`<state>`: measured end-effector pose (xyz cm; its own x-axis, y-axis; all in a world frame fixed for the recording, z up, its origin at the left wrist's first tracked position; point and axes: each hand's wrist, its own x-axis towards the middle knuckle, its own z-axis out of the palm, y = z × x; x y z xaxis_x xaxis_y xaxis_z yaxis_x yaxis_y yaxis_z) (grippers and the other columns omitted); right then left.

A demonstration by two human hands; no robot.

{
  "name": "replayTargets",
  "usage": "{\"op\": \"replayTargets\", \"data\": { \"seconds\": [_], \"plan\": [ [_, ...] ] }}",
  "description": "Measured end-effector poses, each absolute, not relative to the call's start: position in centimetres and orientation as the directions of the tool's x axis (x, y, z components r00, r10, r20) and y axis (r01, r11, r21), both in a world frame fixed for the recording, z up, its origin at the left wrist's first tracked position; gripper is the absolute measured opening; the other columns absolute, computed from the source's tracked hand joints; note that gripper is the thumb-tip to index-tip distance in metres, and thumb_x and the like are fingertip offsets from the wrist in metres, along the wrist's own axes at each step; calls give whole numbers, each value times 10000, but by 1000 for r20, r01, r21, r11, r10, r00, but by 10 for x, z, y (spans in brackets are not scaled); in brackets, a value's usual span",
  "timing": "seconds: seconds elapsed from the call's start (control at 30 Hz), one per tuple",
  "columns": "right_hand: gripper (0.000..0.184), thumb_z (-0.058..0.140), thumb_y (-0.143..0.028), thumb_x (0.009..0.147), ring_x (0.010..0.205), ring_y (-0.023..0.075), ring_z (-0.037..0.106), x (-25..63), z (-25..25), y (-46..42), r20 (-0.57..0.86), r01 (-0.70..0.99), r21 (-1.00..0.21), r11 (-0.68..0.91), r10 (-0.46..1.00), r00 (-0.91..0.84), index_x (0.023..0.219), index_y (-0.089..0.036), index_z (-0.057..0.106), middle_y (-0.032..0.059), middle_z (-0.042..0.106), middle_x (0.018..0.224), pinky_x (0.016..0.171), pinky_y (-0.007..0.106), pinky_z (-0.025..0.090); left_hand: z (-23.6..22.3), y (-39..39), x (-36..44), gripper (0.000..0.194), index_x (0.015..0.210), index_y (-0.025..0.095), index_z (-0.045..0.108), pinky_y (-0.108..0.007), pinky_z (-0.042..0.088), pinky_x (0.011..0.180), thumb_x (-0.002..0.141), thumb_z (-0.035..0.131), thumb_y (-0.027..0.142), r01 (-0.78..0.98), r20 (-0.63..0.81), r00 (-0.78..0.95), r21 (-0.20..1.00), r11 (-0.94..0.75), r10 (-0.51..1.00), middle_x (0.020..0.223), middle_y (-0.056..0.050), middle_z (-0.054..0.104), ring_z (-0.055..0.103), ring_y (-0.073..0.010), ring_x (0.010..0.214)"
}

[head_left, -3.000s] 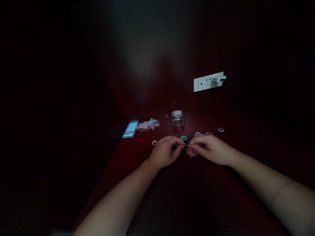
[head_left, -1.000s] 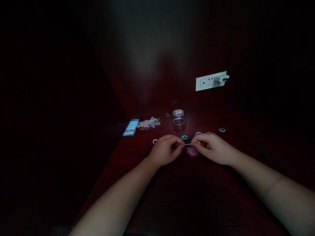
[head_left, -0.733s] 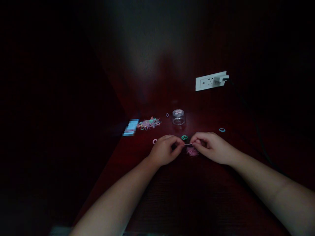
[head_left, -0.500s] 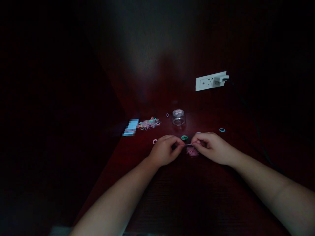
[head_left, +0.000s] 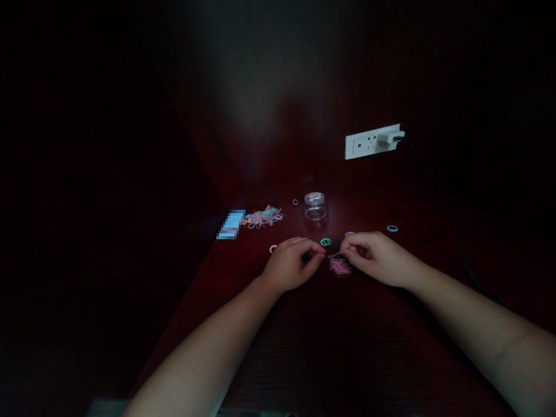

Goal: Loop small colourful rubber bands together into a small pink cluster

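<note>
A small pink rubber band [head_left: 334, 255] is pinched between the thumb and fingertips of my right hand [head_left: 376, 258]. Its loose end points left, over a little heap of pink rubber bands [head_left: 339, 266] on the dark red table. My left hand [head_left: 291, 263] has its thumb and index fingertips together beside that loose end, with a slight gap and no band visible in them. Just beyond the fingertips lie green rubber bands [head_left: 325, 242]. A pink band [head_left: 273, 249] lies partly behind my left hand, and a pale band [head_left: 348, 234] is partly hidden by my right.
Farther back stands a clear lidded jar [head_left: 315, 207]. To its left are a single band [head_left: 295, 202], a mixed pile of coloured bands [head_left: 264, 217] and a blurred bright rectangle [head_left: 231, 225]. A blue band [head_left: 392, 228] lies right. A wall socket [head_left: 372, 142] holds a plug with a cable.
The pink band was stretched between both hands; now its left end is loose and only my right hand holds it. My right hand has shifted slightly right and away.
</note>
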<state>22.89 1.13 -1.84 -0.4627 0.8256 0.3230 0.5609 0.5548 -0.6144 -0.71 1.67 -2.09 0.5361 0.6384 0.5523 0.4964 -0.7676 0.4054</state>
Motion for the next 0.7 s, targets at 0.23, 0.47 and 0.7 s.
{"op": "replayTargets", "data": {
  "seconds": [0.23,0.47,0.7],
  "plan": [
    [186,542,-268,871,564,118,477,229,-22,15,311,589,-606,534,841,-443,711,-196,603,-23,544,616,542,244,356,-20,16,-7,163,965,201,701,-338,541,859,943,544,242,518,538,534,402,-755,652,959,-28,753,695,-179,898],
    [145,548,-242,842,558,125,525,230,-21,16,258,643,-573,507,857,-446,721,-202,617,-17,600,622,560,249,378,-19,17,-8,218,1033,208,684,-325,542,885,976,474,221,515,545,521,414,-751,657,1038,-41,738,687,-179,974],
    [133,551,-223,828,565,126,543,232,-23,19,224,657,-552,513,850,-476,727,-206,635,-20,614,621,575,250,395,-21,22,-11,242,1062,213,672,-320,544,856,982,444,201,542,550,494,410,-733,673,1046,-35,729,679,-175,982]
  ]
}}
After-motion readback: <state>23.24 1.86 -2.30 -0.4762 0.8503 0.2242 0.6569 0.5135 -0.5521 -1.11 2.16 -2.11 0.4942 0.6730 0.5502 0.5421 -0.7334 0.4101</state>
